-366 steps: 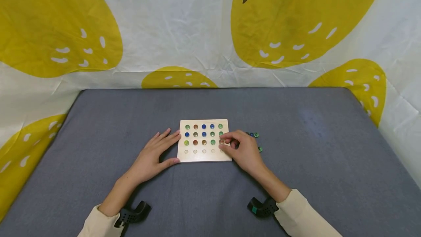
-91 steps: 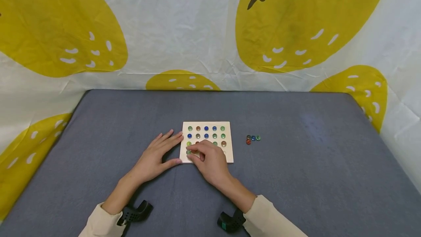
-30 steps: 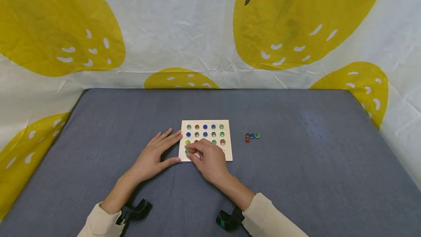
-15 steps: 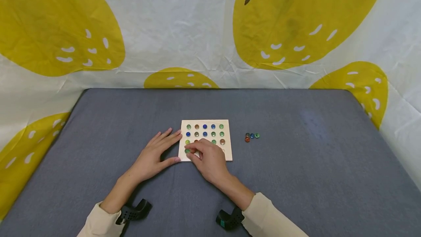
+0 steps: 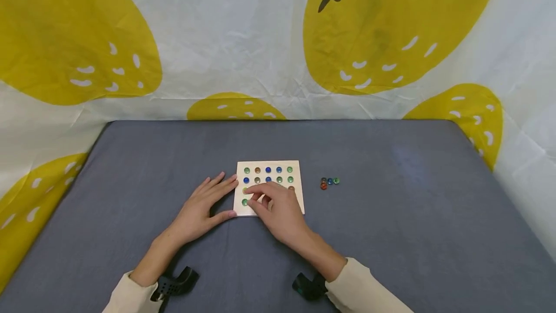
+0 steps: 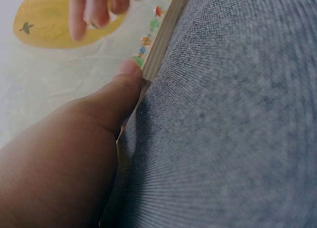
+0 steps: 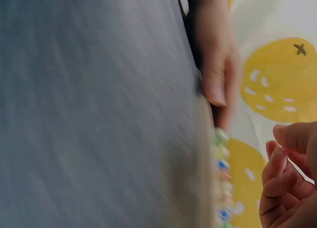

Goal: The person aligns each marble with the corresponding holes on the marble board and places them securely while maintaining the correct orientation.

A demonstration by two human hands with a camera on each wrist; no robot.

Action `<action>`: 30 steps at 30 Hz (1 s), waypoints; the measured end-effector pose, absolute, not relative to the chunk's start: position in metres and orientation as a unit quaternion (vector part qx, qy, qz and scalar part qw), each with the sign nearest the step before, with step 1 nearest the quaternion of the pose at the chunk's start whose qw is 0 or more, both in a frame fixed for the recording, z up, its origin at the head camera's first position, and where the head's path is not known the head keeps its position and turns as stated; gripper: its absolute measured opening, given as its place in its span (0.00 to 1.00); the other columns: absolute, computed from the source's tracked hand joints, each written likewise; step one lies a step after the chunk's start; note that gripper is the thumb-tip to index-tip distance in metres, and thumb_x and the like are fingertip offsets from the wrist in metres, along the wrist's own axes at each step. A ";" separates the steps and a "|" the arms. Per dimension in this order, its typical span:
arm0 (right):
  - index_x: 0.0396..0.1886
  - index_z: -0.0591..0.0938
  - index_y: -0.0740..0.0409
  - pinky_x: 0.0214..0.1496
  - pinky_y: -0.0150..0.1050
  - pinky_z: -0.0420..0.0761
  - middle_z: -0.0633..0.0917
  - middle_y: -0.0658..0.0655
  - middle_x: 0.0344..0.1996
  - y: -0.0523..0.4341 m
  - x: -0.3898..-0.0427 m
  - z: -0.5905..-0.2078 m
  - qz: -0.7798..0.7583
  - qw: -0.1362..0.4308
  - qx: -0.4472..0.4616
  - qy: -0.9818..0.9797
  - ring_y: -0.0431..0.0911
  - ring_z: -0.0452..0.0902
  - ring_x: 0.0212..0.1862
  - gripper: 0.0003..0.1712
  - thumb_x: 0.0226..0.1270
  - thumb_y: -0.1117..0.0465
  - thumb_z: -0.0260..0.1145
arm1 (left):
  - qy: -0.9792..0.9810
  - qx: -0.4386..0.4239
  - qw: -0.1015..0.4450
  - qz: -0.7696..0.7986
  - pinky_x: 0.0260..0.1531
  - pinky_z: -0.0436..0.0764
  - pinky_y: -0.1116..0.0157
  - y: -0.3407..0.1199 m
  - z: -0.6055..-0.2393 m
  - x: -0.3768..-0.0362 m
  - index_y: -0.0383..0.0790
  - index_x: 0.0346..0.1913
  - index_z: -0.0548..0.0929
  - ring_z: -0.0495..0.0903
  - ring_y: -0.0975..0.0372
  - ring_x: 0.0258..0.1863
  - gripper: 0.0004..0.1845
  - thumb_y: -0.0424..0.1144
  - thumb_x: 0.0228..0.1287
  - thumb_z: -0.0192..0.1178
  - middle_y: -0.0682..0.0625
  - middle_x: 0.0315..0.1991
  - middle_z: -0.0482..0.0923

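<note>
A pale wooden board [image 5: 252, 164] lies on the table with rows of coloured glass marbles in its hollows. My left hand [image 5: 195, 214] rests at its left side, fingers spread and straight, thumb and fingertips touching the edge. In the left wrist view that thumb [image 6: 114, 92] presses the board's corner. A green marble [image 5: 245, 202] sits in the front-left hollow. Just to its right, my right hand [image 5: 280, 211] hovers over the board and covers part of the front rows. The right wrist view shows its thumb and fingers [image 7: 275, 168] apart, holding nothing.
Several loose marbles, including a blue marble [image 5: 330, 181] and a red marble [image 5: 323, 186], lie in a cluster right of the board. Grey cloth covers the table [image 5: 391, 235]. A white-and-yellow patterned curtain [image 5: 234, 37] hangs behind it.
Over the past seconds my right hand went from the board's right side to its front-left hollow, where a green marble now sits. Since half a second ago its fingers have lifted off that marble.
</note>
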State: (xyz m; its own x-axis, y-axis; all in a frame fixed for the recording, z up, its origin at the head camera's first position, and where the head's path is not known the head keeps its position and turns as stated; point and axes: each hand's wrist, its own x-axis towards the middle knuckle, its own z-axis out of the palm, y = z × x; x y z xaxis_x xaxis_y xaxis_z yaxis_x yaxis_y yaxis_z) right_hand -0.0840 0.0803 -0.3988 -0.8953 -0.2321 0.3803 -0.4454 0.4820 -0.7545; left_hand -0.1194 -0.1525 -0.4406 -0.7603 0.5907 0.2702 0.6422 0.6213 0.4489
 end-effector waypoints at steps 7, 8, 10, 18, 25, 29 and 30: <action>0.42 0.87 0.53 0.28 0.33 0.77 0.81 0.44 0.29 0.128 -0.091 -0.378 0.463 0.135 0.174 -0.859 0.37 0.75 0.28 0.10 0.61 0.63 0.71 | -0.904 -0.336 0.033 -0.262 0.70 0.47 0.48 -0.154 -0.443 -0.119 0.45 0.72 0.64 0.52 0.50 0.72 0.38 0.53 0.61 0.64 0.51 0.71 0.60; 0.43 0.87 0.53 0.29 0.34 0.78 0.81 0.45 0.30 0.137 -0.091 -0.379 0.459 0.136 0.171 -0.861 0.38 0.75 0.29 0.10 0.61 0.62 0.71 | -0.904 -0.336 0.033 -0.262 0.70 0.47 0.48 -0.154 -0.443 -0.118 0.45 0.72 0.64 0.52 0.50 0.72 0.38 0.53 0.61 0.64 0.51 0.71 0.60; 0.43 0.87 0.54 0.28 0.34 0.77 0.81 0.45 0.30 0.152 -0.092 -0.381 0.447 0.145 0.159 -0.868 0.39 0.75 0.29 0.10 0.61 0.63 0.71 | -0.905 -0.336 0.030 -0.260 0.70 0.47 0.49 -0.154 -0.443 -0.118 0.45 0.72 0.64 0.52 0.50 0.72 0.39 0.54 0.61 0.63 0.51 0.72 0.60; 0.40 0.87 0.56 0.25 0.29 0.72 0.83 0.45 0.28 0.198 -0.094 -0.405 0.454 0.187 0.108 -0.864 0.40 0.75 0.29 0.08 0.61 0.63 0.71 | -0.904 -0.337 0.034 -0.260 0.70 0.46 0.50 -0.154 -0.440 -0.119 0.46 0.73 0.63 0.51 0.52 0.72 0.39 0.54 0.62 0.63 0.52 0.72 0.59; 0.38 0.86 0.59 0.22 0.29 0.69 0.85 0.51 0.28 0.209 -0.098 -0.422 0.491 0.221 0.104 -0.836 0.43 0.76 0.27 0.07 0.60 0.67 0.70 | -0.906 -0.333 0.030 -0.261 0.70 0.46 0.50 -0.155 -0.440 -0.117 0.46 0.73 0.63 0.51 0.51 0.72 0.39 0.54 0.62 0.63 0.52 0.72 0.59; 0.37 0.87 0.58 0.22 0.29 0.69 0.85 0.51 0.28 0.210 -0.098 -0.426 0.497 0.217 0.083 -0.836 0.42 0.75 0.26 0.06 0.59 0.65 0.71 | -0.904 -0.335 0.028 -0.264 0.70 0.46 0.50 -0.155 -0.439 -0.118 0.46 0.73 0.63 0.51 0.51 0.72 0.39 0.54 0.62 0.63 0.52 0.72 0.59; 0.37 0.87 0.57 0.22 0.28 0.69 0.85 0.50 0.28 0.210 -0.099 -0.427 0.495 0.215 0.076 -0.838 0.42 0.75 0.25 0.06 0.59 0.64 0.71 | -0.904 -0.335 0.027 -0.264 0.70 0.46 0.50 -0.155 -0.439 -0.118 0.45 0.73 0.63 0.51 0.51 0.72 0.39 0.54 0.62 0.63 0.52 0.72 0.59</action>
